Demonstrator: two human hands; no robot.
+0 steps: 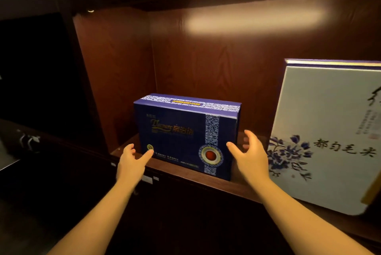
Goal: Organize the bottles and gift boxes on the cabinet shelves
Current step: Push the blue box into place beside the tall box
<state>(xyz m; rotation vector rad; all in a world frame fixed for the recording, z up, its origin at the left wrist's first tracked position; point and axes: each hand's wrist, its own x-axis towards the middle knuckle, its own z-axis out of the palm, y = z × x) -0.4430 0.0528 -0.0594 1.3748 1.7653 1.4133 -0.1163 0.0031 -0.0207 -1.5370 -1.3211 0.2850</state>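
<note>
Item: blue gift box [185, 137], upright at the left end of the lit cabinet shelf [237, 187], near its front edge; white floral gift box [329, 137] stands well to its right. My left hand [129, 162] and right hand [251, 157] flank it, both spread and holding nothing; left thumb at its lower corner. Likely stiff, light, glossy card; I judge the two short sides the best hold.

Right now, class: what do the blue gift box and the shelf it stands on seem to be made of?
Blue gift box: probably printed cardboard with a slight sheen; sharp folded edges and a lid seam show.
Shelf: dark reddish-brown wood or wood veneer; the cabinet's back panel shows grain, so solid or laminate stays open.
</note>
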